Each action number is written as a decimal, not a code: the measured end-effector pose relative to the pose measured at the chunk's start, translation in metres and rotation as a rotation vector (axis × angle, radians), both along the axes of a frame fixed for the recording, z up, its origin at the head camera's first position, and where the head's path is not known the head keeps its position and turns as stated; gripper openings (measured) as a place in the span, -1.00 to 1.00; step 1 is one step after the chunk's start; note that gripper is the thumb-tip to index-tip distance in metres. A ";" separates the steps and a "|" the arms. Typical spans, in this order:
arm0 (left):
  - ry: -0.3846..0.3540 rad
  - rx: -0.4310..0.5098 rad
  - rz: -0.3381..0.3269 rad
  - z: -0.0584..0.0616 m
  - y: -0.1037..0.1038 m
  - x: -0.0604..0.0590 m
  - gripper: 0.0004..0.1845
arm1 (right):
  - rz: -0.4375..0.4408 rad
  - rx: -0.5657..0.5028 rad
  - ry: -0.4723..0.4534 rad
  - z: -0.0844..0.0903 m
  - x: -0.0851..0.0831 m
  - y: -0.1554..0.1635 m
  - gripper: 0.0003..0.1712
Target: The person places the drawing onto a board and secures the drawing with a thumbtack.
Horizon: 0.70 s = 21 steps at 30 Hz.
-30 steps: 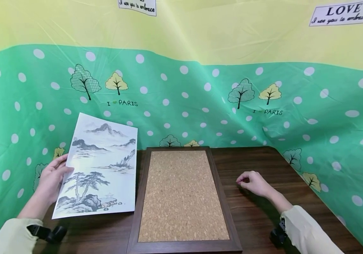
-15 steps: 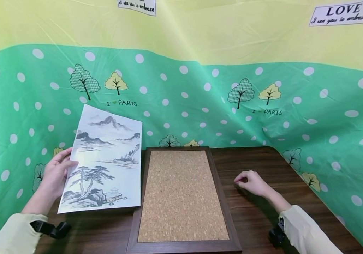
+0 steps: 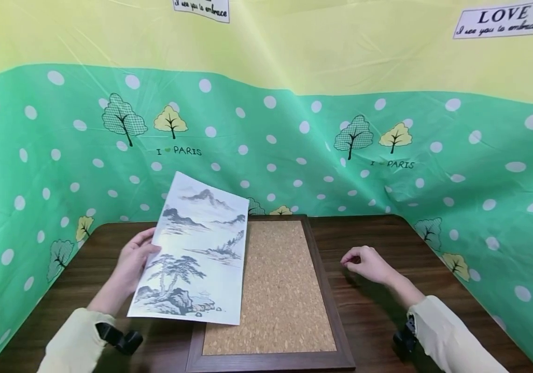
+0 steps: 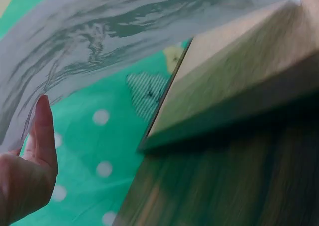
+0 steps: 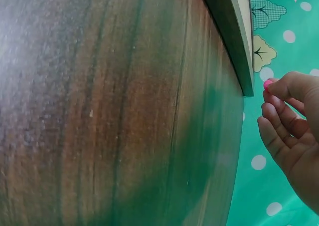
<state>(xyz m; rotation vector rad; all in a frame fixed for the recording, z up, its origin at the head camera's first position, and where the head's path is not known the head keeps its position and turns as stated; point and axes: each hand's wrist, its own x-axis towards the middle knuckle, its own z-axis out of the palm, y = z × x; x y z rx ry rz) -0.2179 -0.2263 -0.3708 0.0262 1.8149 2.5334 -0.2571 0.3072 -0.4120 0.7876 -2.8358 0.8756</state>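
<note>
My left hand (image 3: 135,261) grips the left edge of a white sheet printed with an ink landscape painting (image 3: 201,241), thumb on the printed face. The sheet is raised and tilted, overlapping the left part of a framed corkboard (image 3: 285,295) in the head view. In the left wrist view the sheet (image 4: 114,41) bows over the board, its far corner close to the cork. To the right of the board, above the table, my right hand (image 3: 370,265) pinches a small bright pink piece (image 5: 267,85) between thumb and index finger. Only its rounded end shows.
The corkboard's dark wooden frame (image 3: 271,361) lies flat on a dark wood-grain table (image 3: 355,321). Behind and beside the table hangs a green and yellow curtain (image 3: 266,119) with trees and dots. Black wrist cameras (image 3: 119,338) sit on both sleeves.
After a slight lift, my left hand has carried the printed sheet right and somewhat lower, from beside the corkboard to over its left part. My right hand has drifted slightly left.
</note>
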 end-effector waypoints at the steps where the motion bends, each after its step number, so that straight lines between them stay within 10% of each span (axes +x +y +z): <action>1: -0.011 -0.003 0.007 -0.002 0.007 -0.001 -0.57 | -0.001 -0.002 -0.003 0.001 0.000 0.000 -0.87; 21: -0.135 0.030 0.122 -0.034 0.120 0.003 -0.48 | 0.045 -0.008 -0.012 -0.008 -0.001 -0.008 -0.89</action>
